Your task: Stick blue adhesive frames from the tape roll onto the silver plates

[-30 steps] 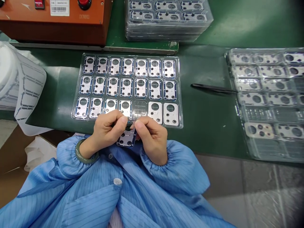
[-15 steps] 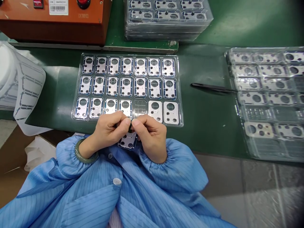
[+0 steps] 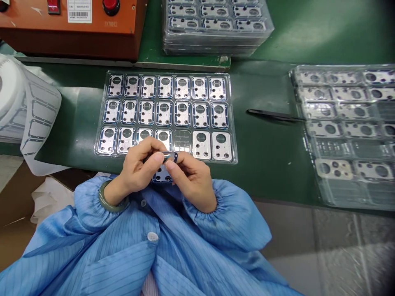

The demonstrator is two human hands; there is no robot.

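Observation:
Both hands pinch one small metal plate (image 3: 162, 174) with a blue edge and round holes, held just in front of my body. My left hand (image 3: 143, 164) is closed at the plate's upper left, and my right hand (image 3: 193, 176) grips its right side. The fingers hide much of the plate's middle. Just beyond the hands lies a clear plastic tray (image 3: 233, 144) with rows of similar plates. One pocket (image 3: 182, 142) in its near row holds no plate. Most plates there have blue edges; the two at the near right look plain silver.
Black tweezers (image 3: 274, 115) lie right of the tray, their end touching a stack of trays (image 3: 327, 189). More stacked trays (image 3: 212, 41) stand at the back. An orange box with a red button (image 3: 74, 39) is at the back left, near a roll of printed stickers (image 3: 40, 107).
The plate has tilted and risen slightly between my hands, so its upper edge now shows between the fingers. My right thumb has shifted lower and left. The view has moved slightly.

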